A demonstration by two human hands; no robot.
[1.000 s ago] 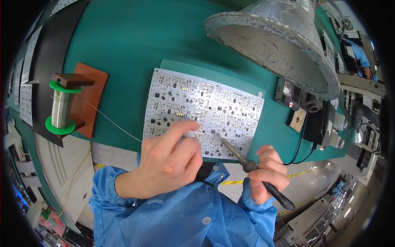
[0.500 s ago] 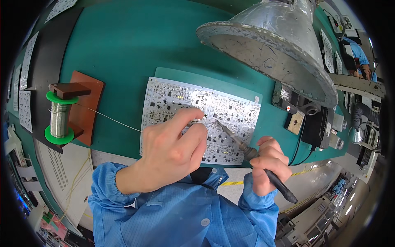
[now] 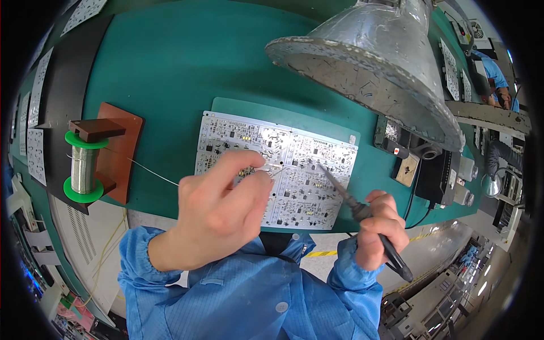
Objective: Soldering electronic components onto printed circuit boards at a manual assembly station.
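A pale panel of circuit boards (image 3: pixel 309 195), set with many small components, lies on the green bench mat. Over its left half, my left hand (image 3: pixel 218 209) is closed in a pinch on thin solder wire (image 3: pixel 156 173). The wire runs from a spool with green flanges (image 3: pixel 84 169), and the palm hides part of it. Held by its dark handle in my right hand (image 3: pixel 381 229), a soldering iron (image 3: pixel 357 207) slants up and left. Its tip is over the panel's right half, apart from the wire; whether it touches the board I cannot tell.
A metal lamp shade (image 3: pixel 368 73) overhangs the far right. Below it stand an iron holder (image 3: pixel 426 148), a sponge tray (image 3: pixel 406 170) and a black box (image 3: pixel 439 175) with a cable. The spool sits on a brown stand (image 3: pixel 122 127). More boards (image 3: pixel 41 88) lie far left.
My left hand has drawn back to the left with the solder wire. My right hand has shifted right, taking the iron's tip away from the left fingertips.
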